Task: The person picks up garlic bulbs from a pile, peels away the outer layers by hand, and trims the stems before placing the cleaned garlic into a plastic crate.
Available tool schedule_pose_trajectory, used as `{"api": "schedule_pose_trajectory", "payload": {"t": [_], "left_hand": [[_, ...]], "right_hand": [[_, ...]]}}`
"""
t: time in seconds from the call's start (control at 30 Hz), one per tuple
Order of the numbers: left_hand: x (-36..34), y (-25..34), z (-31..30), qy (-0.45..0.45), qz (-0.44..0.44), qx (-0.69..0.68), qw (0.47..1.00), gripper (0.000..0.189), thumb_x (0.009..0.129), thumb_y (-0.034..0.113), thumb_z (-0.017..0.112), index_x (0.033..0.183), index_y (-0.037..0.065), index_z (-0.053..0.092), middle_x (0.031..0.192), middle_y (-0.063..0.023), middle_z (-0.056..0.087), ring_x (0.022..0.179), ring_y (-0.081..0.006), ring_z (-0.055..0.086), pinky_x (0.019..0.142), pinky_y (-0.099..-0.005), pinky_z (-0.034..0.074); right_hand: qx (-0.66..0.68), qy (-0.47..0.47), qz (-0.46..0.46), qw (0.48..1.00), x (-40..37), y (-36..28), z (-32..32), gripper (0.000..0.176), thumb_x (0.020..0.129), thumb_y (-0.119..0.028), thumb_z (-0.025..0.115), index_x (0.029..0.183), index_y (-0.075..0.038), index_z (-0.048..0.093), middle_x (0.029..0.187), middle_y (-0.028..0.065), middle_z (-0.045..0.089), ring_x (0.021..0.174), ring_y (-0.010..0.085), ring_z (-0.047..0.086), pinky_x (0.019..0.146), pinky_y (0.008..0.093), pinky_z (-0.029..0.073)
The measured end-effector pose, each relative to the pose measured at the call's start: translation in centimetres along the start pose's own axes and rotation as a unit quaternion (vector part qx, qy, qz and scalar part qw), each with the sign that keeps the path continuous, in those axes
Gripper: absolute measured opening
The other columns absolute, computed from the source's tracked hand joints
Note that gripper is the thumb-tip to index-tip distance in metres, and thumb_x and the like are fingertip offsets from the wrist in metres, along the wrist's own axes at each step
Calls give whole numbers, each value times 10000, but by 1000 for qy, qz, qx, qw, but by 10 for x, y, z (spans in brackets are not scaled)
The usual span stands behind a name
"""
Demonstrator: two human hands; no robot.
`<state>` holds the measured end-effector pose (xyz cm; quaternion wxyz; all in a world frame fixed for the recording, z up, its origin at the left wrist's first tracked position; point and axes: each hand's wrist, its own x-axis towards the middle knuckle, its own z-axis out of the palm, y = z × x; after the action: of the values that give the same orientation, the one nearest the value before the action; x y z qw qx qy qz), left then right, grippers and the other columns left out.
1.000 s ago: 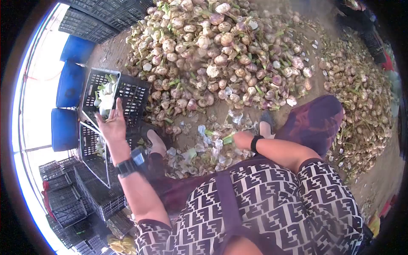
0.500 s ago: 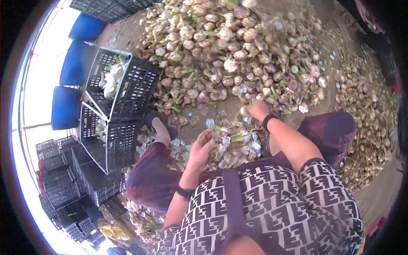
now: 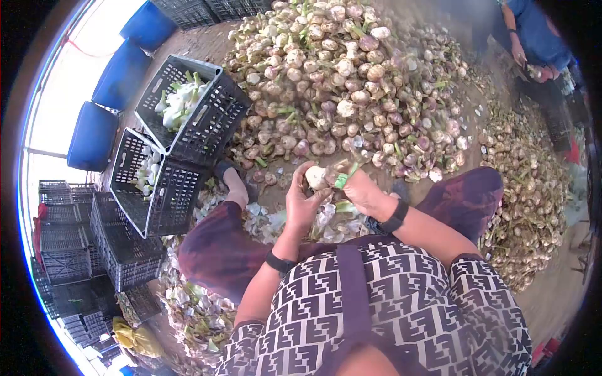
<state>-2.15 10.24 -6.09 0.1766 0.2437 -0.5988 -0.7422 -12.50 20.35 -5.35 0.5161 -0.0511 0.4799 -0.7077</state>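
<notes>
Both hands meet over the ground in front of me: my left hand (image 3: 302, 203) is half open, thumb and fingers curved round a bulb, and my right hand (image 3: 365, 193) is curled nearly closed at its stem side. Beyond them spreads the heap (image 3: 351, 94) of garlic. Off to the left stand two black crates (image 3: 213, 119), tilted and touching, with whiter bulbs (image 3: 182, 103) inside. Loose husks (image 3: 323, 225) lie between my feet. Smallest comes the bulb (image 3: 316, 177) itself, pale and round, held between my hands; beside it a green piece (image 3: 342, 180) shows at my right fingers, stem or something else, I cannot tell. I judge this to be the cleaning step, with outer skin being worked off. The next move calls for a steady left hold while the right pulls skin away. Half a second earlier my hands were apart, the right near the heap with a bulb; now they have come together.
</notes>
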Motion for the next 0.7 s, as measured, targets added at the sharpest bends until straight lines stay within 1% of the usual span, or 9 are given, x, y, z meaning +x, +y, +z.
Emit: {"api": "schedule_pose_trajectory", "payload": {"t": [0.03, 0.13, 0.23, 0.3, 0.37, 0.47, 0.57, 0.6, 0.7], "left_hand": [[-1, 1, -1, -4, 17, 3, 1000, 585, 707, -64, 668, 1225, 25, 410, 1119, -54, 508, 1003, -118, 518, 851, -251, 453], [-7, 5, -5, 7, 7, -12, 1000, 595, 701, -52, 677, 1232, 14, 416, 1119, -54, 523, 1006, -116, 520, 870, -253, 434], [-10, 11, -5, 9, -7, -42, 999, 579, 727, -1, 679, 1242, 11, 416, 1117, -55, 533, 1006, -115, 521, 881, -256, 426], [-10, 10, -6, 1, -9, -59, 998, 560, 758, 27, 665, 1255, 17, 406, 1113, -56, 537, 997, -117, 528, 861, -255, 435], [-8, 4, -11, -17, -2, -65, 998, 536, 794, 35, 635, 1271, 29, 393, 1115, -58, 540, 983, -122, 538, 824, -254, 449], [-11, 3, -14, -49, -75, -243, 966, 434, 858, 136, 571, 1251, 38, 415, 1091, -53, 549, 947, -135, 552, 806, -260, 456], [-13, 13, -10, -42, -143, -291, 945, 371, 912, 278, 465, 1199, 43, 455, 1068, -58, 555, 884, -158, 563, 746, -275, 471], [-10, 12, -10, 6, -199, -327, 924, 449, 927, 407, 371, 1154, 33, 474, 1046, -112, 569, 867, -201, 573, 722, -303, 488], [0, 9, -17, -164, -189, -409, 878, 456, 935, 425, 332, 1126, 43, 494, 992, -104, 579, 818, -199, 572, 679, -311, 491]], "right_hand": [[-15, -3, -12, 1000, -2, -3, 4, 240, 805, -119, 657, 1018, -22, 604, 916, 18, 629, 791, 84, 569, 665, 229, 455], [-63, -36, -48, 996, -7, -13, 14, 219, 813, -103, 644, 1003, -6, 595, 917, 28, 630, 789, 83, 552, 673, 230, 441], [-131, -16, -84, 988, 1, -3, 4, 177, 832, -93, 614, 977, 4, 585, 918, 30, 629, 753, 80, 543, 672, 233, 440], [-224, -15, -123, 967, 1, -3, -3, 204, 833, -110, 604, 979, 26, 562, 874, 62, 626, 759, 114, 548, 685, 260, 447], [-315, -6, -172, 933, 0, -5, -4, 245, 824, -123, 610, 1001, 33, 548, 849, 101, 624, 791, 152, 572, 696, 284, 452], [-443, -11, -294, 847, -9, -19, 1, 298, 795, -116, 615, 1033, 40, 526, 911, 190, 604, 861, 255, 597, 734, 335, 462], [-543, -60, -295, 784, -9, -35, -2, 352, 770, -80, 598, 1086, 46, 511, 1007, 229, 578, 921, 331, 585, 786, 360, 460], [-580, -76, -276, 763, -8, -44, -4, 411, 747, -46, 580, 1136, 52, 491, 1047, 215, 567, 936, 351, 572, 828, 363, 453], [-558, 28, -347, 754, 9, -16, -20, 428, 740, -31, 575, 1154, 41, 492, 1055, 201, 572, 971, 331, 570, 862, 339, 441]]}}
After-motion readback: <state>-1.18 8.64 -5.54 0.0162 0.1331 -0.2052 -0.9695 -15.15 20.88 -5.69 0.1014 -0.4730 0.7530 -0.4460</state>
